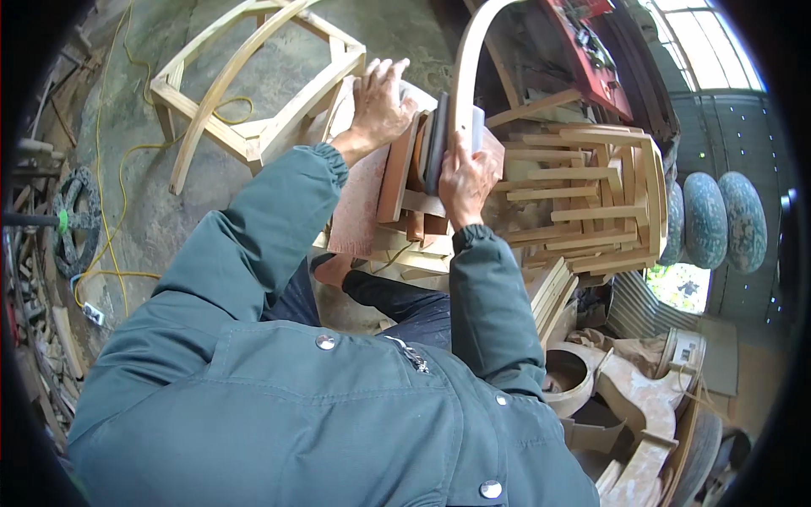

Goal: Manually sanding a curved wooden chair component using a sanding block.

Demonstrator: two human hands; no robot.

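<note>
My right hand (469,182) is closed round the lower end of a pale curved wooden piece (467,76), which rises and bends over to the right. That end sits against a dark grey, belt-like edge (435,144) on a wooden stand (395,173). My left hand (380,101) lies over the far left of the stand, its fingers stretched out and apart; what is under the palm is hidden. A worn reddish strip (355,207) hangs down the stand's near left side.
A wooden chair frame (253,127) stands on the concrete floor at far left, near a yellow cord (122,194). Stacked wooden frames (591,194) are close on the right. A large pale curved part (642,397) lies at lower right. Scrap wood (38,363) lines the left edge.
</note>
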